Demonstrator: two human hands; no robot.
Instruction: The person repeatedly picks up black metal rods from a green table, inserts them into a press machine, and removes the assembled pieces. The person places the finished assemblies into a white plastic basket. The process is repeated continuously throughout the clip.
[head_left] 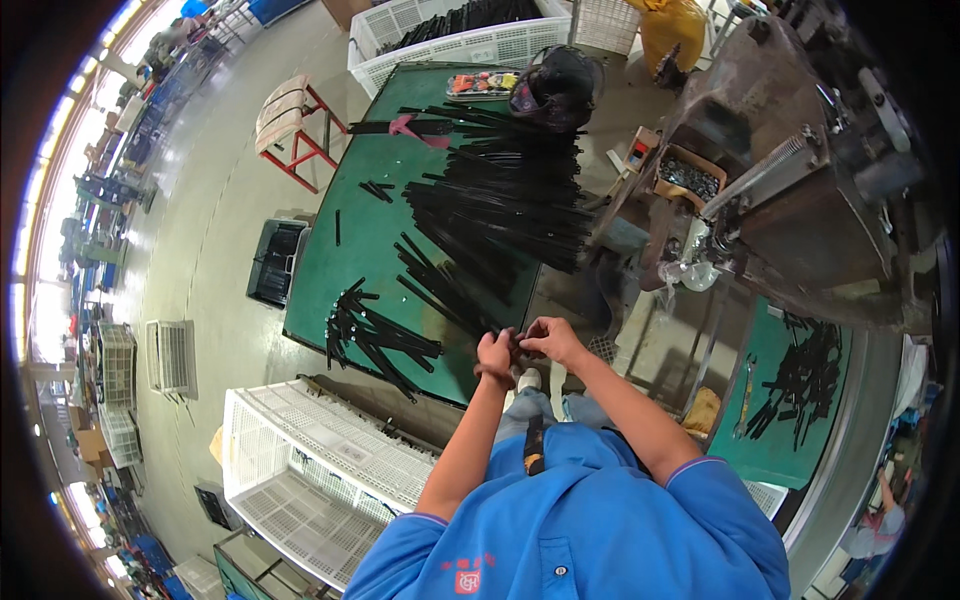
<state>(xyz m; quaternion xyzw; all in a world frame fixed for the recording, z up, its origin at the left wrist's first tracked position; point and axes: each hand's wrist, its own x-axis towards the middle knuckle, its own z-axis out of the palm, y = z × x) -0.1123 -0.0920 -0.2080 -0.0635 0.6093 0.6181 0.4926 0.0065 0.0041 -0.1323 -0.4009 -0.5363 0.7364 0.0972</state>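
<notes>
Both my hands meet at the near right edge of the green table. My left hand is closed, its fingertips beside the near ends of several black strips. Just to its right, my right hand is closed in a pinch. Something small and dark shows between the two hands, too small to name. A large pile of long black strips covers the table's far right part. Shorter black pieces lie in a loose heap at its near left.
On my right stands a dark metal machine with a box of small metal parts. Beyond it, a second green surface holds black pieces and a wrench. White crates stand near left, and a red-framed stool farther off.
</notes>
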